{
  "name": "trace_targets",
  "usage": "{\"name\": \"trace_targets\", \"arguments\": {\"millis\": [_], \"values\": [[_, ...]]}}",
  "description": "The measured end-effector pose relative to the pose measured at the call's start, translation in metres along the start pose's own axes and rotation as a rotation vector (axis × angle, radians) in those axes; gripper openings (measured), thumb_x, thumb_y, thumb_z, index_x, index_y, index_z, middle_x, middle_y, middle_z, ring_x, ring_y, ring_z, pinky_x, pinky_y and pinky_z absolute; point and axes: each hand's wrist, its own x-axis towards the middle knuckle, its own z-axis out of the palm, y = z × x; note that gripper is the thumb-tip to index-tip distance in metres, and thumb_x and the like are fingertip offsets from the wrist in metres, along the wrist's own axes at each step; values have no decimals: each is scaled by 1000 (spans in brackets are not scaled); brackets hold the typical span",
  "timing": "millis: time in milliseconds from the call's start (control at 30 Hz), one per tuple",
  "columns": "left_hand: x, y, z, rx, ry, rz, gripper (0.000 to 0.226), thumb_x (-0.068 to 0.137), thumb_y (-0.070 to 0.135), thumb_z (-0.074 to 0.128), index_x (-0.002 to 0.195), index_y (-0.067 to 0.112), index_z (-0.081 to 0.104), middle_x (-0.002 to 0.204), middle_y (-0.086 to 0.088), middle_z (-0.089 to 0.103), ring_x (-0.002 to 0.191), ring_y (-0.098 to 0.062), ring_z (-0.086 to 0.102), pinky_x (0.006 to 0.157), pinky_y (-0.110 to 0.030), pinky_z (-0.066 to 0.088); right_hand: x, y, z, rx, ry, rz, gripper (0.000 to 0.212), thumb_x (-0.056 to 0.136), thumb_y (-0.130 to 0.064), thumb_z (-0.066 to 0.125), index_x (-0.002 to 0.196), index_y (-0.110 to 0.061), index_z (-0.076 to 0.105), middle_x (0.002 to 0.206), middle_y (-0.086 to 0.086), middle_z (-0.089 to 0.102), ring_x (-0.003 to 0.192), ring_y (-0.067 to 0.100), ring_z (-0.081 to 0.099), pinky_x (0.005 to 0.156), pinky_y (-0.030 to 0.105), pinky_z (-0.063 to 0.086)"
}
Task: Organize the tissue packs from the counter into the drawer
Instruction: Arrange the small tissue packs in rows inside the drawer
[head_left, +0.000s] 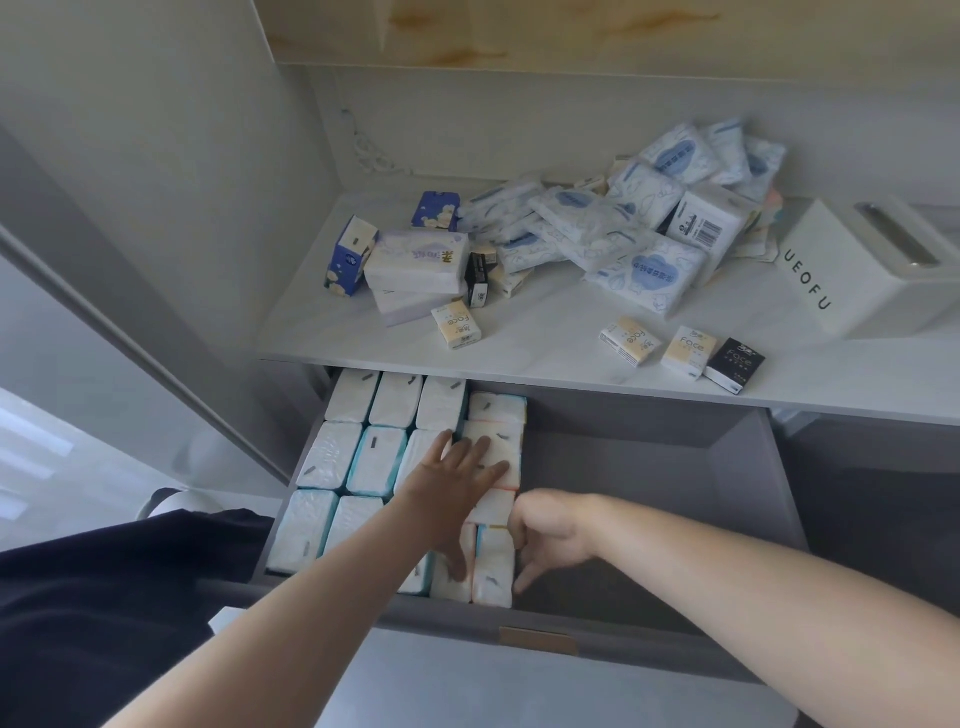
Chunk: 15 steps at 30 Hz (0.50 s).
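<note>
Down in the drawer (665, 467), left hand (457, 478) lies spread flat on lined-up tissue packs (379, 460); right hand (550, 535), at its four o'clock, pinches the front pack (493, 571).

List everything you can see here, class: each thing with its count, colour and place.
counter: one, white, upper middle of view
drawer: one, grey, open below counter
drawer packs: about fourteen, white with teal edges, rows in drawer's left part
blue-printed packs: a heap, white and blue, counter's back
navy packs: two, navy floral, counter's left
lilac packs: two, white-lilac, stacked beside them
Face packs: three cream, one black, counter's front
tissue box: one, white, counter's right
left hand: flat on drawer packs
right hand: fingers curled on the front pack
</note>
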Motion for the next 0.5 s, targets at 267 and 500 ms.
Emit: {"name": "trace_targets", "arguments": {"millis": [267,500], "values": [[-3,-9,-11,-192,208,-45,93,81,62,63,153,23,19,158,-10,20,146,-32,15,120,-50,-3,-8,-36,-7,-160,525,-308,84,93,-12,47,157,-38,0,151,2,40,119,27,51,75,38,54],[8,-21,-12,-251,160,-97,85,84,67,53,151,23,26,158,-5,21,148,-28,5,120,-50,8,-7,-53,-17,-491,435,-440,77,92,0,43,160,-24,15,164,0,17,147,24,25,103,25,30]]}}
